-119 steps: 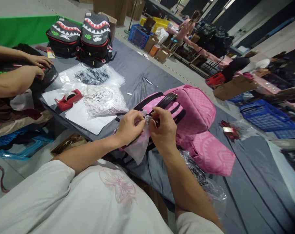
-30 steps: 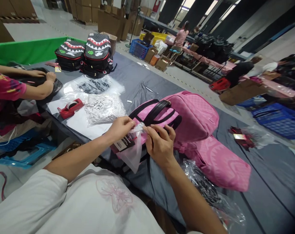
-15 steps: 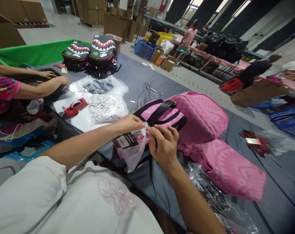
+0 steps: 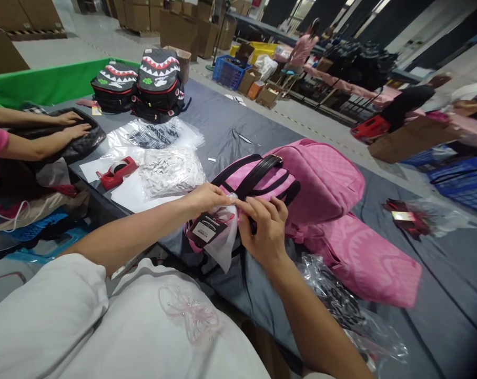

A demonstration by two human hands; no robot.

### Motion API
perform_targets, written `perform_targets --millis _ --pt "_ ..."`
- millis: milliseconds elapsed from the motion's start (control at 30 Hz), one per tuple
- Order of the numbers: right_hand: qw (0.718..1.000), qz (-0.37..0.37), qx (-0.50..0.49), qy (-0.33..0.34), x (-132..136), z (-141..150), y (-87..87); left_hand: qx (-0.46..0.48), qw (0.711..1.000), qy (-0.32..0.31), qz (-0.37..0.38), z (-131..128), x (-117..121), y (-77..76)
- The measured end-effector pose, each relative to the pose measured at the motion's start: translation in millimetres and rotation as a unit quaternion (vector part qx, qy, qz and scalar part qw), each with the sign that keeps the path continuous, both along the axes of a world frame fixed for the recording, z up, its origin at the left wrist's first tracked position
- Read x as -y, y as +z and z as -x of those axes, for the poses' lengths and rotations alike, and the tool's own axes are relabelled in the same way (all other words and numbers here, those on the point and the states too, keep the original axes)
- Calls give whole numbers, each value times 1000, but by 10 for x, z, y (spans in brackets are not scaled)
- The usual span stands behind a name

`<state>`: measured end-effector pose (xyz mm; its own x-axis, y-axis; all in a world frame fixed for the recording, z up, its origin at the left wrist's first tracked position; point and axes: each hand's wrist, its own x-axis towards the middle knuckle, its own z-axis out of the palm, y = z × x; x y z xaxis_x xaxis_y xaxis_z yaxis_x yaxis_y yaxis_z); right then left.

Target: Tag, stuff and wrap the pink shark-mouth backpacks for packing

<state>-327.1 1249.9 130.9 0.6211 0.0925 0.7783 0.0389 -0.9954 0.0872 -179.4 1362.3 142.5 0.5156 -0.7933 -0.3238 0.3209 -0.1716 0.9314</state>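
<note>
My left hand (image 4: 211,197) pinches the gathered top of a small clear plastic bag (image 4: 224,245). Close against it, my right hand (image 4: 265,223) has its thumb and forefinger closed on the same gathered plastic; the exact grip is partly hidden. A dark hang tag (image 4: 206,229) with a white barcode label hangs below my left hand, beside the bag. Just beyond my fingers lies a pink backpack (image 4: 321,179) with black straps and a black handle (image 4: 259,176). A flat pink piece with a shark-mouth pattern (image 4: 374,258) extends from it to the right.
Left of my hands are a red tape dispenser (image 4: 119,172), white paper sheets and a plastic pack of white strips (image 4: 171,171). Two black shark-face backpacks (image 4: 159,81) stand behind. A co-worker's hands (image 4: 74,123) press a dark bag at left. Clear plastic packs (image 4: 336,295) lie at right.
The tag has turned so its label faces me more, and the plastic bag hangs more gathered. My hands stay together. The co-worker's hands have shifted left, flat on the dark bag.
</note>
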Motion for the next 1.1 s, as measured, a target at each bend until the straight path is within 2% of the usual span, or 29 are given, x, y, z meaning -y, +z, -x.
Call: perform_targets --millis 167,300,367,433,500,567,600,633,767,933,1100 --pt "993 -108 -34 11 -126 46 136 -7 1000 -6 7 -2 -18 7" --pt "980 -195 -2 -49 -316 101 398 -29 999 -14 23 -20 -22 -22" --pt "963 -258 -24 -70 -370 78 543 -26 999 -21 29 -39 -13 -53" --pt "922 -362 -124 -59 -377 4 677 -16 999 -22 36 -61 1 -85" --pt "841 -469 -266 -52 -353 -107 794 -6 999 -20 47 -83 13 -110" --pt "761 -526 -373 -76 -325 -233 890 0 998 -22 57 -103 19 -121" --pt "738 -534 -401 -96 -316 -292 929 2 998 -26 59 -113 17 -122" --pt "729 -532 -416 -116 -310 -346 964 3 998 -29 60 -123 14 -121" --pt "714 -490 -469 -172 -282 -501 1064 0 997 -43 68 -160 -7 -118" --pt "703 -441 -521 -200 -133 -641 1117 -22 994 -65 90 -193 -3 -161" --pt "657 -438 -564 -241 -32 -757 1075 -25 992 -71 99 -219 24 -190"
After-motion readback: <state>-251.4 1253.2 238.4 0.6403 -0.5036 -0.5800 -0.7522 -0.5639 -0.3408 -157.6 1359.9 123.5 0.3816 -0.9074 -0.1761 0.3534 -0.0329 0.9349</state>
